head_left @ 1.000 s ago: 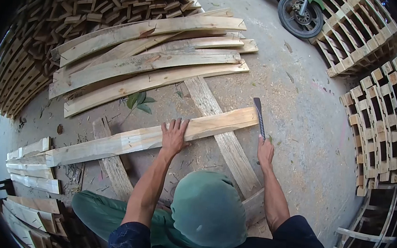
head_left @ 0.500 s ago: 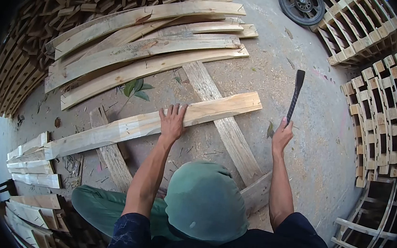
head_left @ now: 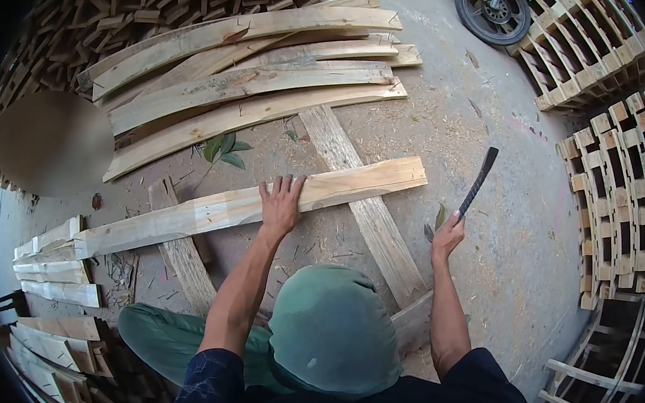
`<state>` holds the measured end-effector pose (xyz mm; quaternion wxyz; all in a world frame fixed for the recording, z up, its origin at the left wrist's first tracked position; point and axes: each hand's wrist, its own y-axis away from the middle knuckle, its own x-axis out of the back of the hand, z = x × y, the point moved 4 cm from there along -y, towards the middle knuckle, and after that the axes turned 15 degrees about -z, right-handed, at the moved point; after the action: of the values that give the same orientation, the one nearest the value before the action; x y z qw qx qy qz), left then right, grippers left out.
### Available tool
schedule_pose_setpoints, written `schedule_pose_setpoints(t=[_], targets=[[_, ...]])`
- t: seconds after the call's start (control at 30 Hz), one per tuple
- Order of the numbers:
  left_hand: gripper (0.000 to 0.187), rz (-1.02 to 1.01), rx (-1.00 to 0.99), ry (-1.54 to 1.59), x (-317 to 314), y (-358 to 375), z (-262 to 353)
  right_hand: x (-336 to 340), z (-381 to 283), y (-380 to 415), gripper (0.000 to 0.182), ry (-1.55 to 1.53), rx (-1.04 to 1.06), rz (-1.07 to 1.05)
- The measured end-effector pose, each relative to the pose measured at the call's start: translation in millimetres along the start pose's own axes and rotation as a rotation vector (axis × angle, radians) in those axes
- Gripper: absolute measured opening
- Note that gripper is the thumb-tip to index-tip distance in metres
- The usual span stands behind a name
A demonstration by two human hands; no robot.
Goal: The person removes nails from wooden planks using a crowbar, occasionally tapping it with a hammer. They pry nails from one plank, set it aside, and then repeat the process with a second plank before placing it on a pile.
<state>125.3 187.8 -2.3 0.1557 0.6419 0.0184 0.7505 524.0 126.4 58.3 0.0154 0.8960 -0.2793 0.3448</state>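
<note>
A long, pale wooden plank [head_left: 363, 178] lies slantwise across two rougher boards on the floor, one the right support board [head_left: 384, 241], the other the left support board [head_left: 186, 266]. My left hand [head_left: 281, 205] rests on top of the plank near its middle, fingers spread toward its far edge. To the right of the plank, my right hand [head_left: 448, 235] is closed around the lower end of a black pry bar [head_left: 479, 181] with a twisted shaft. The bar points up and away, touching no wood.
Loose planks with nails [head_left: 249, 80] lie ahead, below a heap of short wood pieces [head_left: 156, 3]. Pallets [head_left: 618, 197] stand at the right, near a motorcycle wheel [head_left: 492, 13]. Leaves [head_left: 225, 149] and sawdust lie on the floor. A blurred round patch covers part of the left side.
My right hand has moved slightly nearer and to the left, and the pry bar has lowered and tilted more to the right. My left hand stays on the plank. The blurred patch has appeared.
</note>
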Motion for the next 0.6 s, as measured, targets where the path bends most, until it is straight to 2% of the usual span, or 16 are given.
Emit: schedule_pose_setpoints(t=[0.03, 0.07, 0.13, 0.17, 0.2, 0.27, 0.33, 0.4, 0.47, 0.53, 0.57, 0.6], targets=[[0.082, 0.027, -0.003, -0.014, -6, 5, 1, -13, 30, 0, 0.047, 0.148, -0.017, -0.183], [0.082, 0.030, -0.009, -0.011, -2, 7, 4, -22, 50, 1, 0.047, 0.151, -0.016, -0.177], [0.088, -0.050, 0.008, 0.065, 10, 7, 4, -37, 48, 3, 0.047, 0.466, -0.050, -0.389], [0.088, -0.018, 0.020, 0.061, 17, -2, -2, -35, 45, -2, 0.048, 0.339, -0.084, -0.352], [0.092, -0.023, 0.023, 0.034, 17, -10, -4, -38, 24, -20, 0.048, 0.333, -0.053, -0.355], [0.096, -0.115, 0.021, 0.019, -7, 13, 3, -13, 9, -5, 0.046, 0.348, 0.041, -0.187], [0.096, -0.044, 0.020, 0.008, 3, 4, 2, 3, -15, -4, 0.043, 0.303, 0.067, -0.173], [0.096, -0.053, 0.026, 0.009, 1, 2, 1, 9, -36, 0, 0.039, 0.184, 0.209, -0.122], [0.096, -0.006, 0.008, -0.012, -2, 4, 0, -7, 12, 2, 0.040, 0.272, 0.263, -0.210], [0.095, -0.023, -0.008, 0.017, 0, 13, 3, -24, 38, -2, 0.042, 0.607, 0.057, -0.432], [0.095, -0.022, -0.013, 0.031, 8, 6, -3, -21, 38, -7, 0.043, 0.566, -0.009, -0.389], [0.096, -0.095, -0.003, 0.010, 10, 3, -4, -35, 16, -39, 0.043, 0.548, 0.054, -0.367]])
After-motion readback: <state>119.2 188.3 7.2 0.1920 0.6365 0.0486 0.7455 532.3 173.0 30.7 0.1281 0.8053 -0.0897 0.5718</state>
